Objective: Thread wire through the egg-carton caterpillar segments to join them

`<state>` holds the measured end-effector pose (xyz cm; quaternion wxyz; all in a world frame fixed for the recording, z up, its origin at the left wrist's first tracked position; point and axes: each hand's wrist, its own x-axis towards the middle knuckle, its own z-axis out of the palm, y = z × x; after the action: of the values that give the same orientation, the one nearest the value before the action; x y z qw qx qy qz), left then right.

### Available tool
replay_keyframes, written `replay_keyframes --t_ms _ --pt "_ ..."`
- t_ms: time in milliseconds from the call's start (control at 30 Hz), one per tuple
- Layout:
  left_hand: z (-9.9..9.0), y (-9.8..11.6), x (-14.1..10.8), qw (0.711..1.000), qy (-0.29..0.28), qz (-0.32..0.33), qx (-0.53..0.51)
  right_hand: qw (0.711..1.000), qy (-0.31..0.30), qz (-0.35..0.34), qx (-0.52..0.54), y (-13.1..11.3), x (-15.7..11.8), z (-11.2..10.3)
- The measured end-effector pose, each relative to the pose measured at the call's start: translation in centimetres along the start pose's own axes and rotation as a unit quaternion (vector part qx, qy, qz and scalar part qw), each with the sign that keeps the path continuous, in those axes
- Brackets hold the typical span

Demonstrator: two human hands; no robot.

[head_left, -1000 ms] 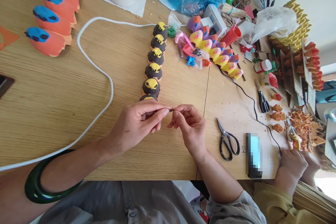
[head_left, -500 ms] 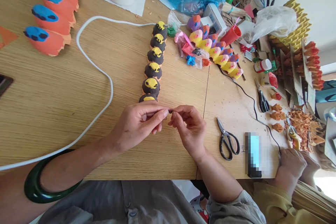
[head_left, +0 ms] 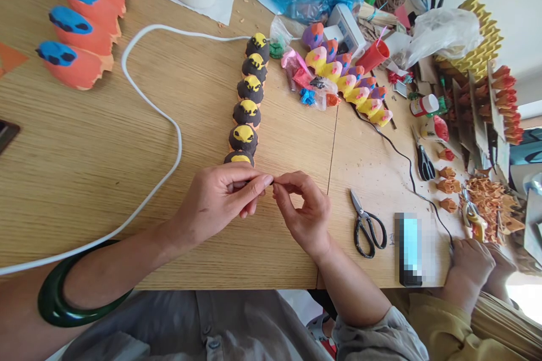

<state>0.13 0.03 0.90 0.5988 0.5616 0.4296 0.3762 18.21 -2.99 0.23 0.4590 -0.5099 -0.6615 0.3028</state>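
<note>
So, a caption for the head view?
Left hand and right hand meet at a tiny dark piece near black-and-yellow domes.

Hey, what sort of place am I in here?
Probably a craft room or small workshop. A row of black-and-yellow pieces stands on the table, with scissors nearby and a heap of orange scraps farther right.

The bare right hand [head_left: 307, 208] has edged left, its thumb and forefinger now close against the fingertips of the bare left hand [head_left: 226, 194], where a narrow gap showed a second ago. Of the tiny, thin dark piece [head_left: 272, 183] between them, only a speck is now visible. The right hand's curled fingers, earlier seen below its thumb, have drawn out of sight, and thumb and forefinger form a rounder loop.
</note>
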Motion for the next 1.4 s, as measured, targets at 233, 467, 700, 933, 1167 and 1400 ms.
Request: replay_keyframes --t_ms 233,467,700,933,1167,1400 --pt "-0.1 0.1 -0.3 1.0 0.021 0.008 -0.018 0.964 0.02 0.186 0.188 -0.4 0.3 -0.1" --pt "-0.3 -0.3 -0.3 0.997 0.039 0.059 0.023 0.878 -0.082 0.307 0.358 0.1 1.0 -0.2" --pt "0.1 0.1 -0.1 0.989 0.06 0.107 0.079 0.895 -0.082 0.29 0.33 -0.7 0.7 -0.1" --pt "-0.1 -0.1 -0.1 0.999 -0.002 0.036 0.0 0.907 -0.06 0.285 0.306 -0.8 0.9 -0.1" --pt "0.2 -0.4 0.0 0.998 0.052 0.04 -0.023 0.907 -0.057 0.295 0.295 -0.8 0.9 -0.2" --pt "0.1 -0.1 -0.2 0.996 0.072 0.047 0.018 0.898 -0.07 0.298 0.315 -0.7 1.0 0.0"
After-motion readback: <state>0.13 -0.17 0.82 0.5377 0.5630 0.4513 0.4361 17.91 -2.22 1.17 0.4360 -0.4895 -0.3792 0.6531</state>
